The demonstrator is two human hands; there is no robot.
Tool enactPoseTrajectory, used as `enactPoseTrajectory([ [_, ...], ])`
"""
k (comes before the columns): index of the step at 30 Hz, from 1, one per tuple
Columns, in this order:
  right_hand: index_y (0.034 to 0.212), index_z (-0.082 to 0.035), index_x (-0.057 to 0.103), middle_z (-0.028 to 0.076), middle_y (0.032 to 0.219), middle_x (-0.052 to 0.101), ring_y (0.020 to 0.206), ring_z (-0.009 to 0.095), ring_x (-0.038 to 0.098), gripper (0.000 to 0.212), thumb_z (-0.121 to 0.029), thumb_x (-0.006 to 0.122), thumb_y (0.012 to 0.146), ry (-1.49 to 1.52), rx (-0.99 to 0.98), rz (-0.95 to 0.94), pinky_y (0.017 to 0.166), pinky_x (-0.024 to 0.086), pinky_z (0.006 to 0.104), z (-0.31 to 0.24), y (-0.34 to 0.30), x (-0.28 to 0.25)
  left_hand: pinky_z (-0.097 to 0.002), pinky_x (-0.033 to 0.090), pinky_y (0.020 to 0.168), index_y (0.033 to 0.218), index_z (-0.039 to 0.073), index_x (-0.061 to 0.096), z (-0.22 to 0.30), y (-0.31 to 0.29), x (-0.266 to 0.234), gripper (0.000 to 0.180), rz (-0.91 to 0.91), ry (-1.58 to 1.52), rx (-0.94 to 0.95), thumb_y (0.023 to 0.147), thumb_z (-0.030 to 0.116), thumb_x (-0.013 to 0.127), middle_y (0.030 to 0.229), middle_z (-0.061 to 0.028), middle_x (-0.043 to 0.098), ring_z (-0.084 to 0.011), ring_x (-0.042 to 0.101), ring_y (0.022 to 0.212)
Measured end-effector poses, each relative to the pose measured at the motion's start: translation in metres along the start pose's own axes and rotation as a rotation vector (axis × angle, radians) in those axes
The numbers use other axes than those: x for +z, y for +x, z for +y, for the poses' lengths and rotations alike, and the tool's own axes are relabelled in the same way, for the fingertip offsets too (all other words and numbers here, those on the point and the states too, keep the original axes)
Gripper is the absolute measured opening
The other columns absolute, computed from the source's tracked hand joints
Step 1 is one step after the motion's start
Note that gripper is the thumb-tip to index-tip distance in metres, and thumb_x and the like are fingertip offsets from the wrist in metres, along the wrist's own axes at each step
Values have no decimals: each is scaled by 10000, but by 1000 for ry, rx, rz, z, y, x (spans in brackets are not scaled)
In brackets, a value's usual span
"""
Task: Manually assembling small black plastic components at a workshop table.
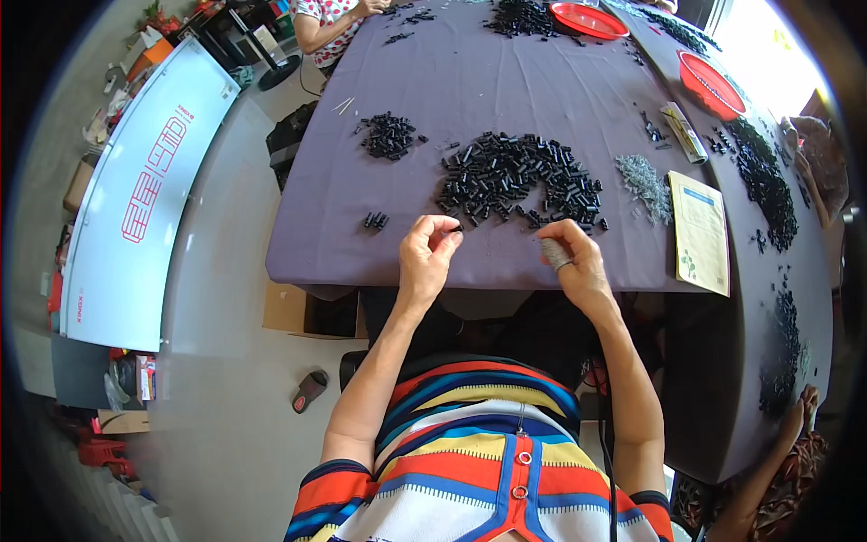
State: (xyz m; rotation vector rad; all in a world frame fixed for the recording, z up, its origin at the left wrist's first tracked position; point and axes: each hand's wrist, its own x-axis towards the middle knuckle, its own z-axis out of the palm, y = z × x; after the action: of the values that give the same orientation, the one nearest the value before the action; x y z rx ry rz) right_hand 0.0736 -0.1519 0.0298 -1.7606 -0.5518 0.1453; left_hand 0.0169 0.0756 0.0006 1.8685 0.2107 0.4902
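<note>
My left hand [424,262] pinches a small black tube-like piece [458,228] between thumb and forefinger, just over the near part of the table. To its right, my right hand [585,269] is closed, with a grey wrap [555,254] round one finger; whatever its fingertips hold is too small to make out. Directly beyond both hands lies a big heap of black tube-like pieces [506,172]. A smaller black heap [388,135] sits farther left, and a little cluster of black pieces [375,221] lies left of my left hand. Small clear pieces [645,185] are spread beyond my right hand.
A purple-grey cloth covers the table [316,199]. On the right lie a yellow packet [700,230] and a long narrow box [684,133]. Red trays [589,20] stand farther back. Co-workers' hands [368,7] show at the far-left and right edges. An open carton [284,310] stands below.
</note>
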Motion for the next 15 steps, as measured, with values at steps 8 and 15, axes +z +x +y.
enactPoseTrajectory([
  [8, 943, -3, 584, 96, 840, 581, 797, 207, 596, 360, 175, 521, 636, 11, -193, -9, 716, 465, 295, -18, -9, 18, -153, 420, 632, 981, 38, 644, 27, -31, 24, 159, -98, -295, -42, 827, 1, 666, 800, 59, 571, -5, 492, 692],
  [15, 918, -1, 584, 111, 819, 589, 790, 243, 598, 323, 161, 526, 645, -54, -180, -75, 670, 466, 323, -20, -10, 19, -153, 425, 624, 931, 31, 629, 29, -37, 31, 117, -195, -314, -74, 828, -21, 652, 770, 65, 568, 1, 503, 694],
])
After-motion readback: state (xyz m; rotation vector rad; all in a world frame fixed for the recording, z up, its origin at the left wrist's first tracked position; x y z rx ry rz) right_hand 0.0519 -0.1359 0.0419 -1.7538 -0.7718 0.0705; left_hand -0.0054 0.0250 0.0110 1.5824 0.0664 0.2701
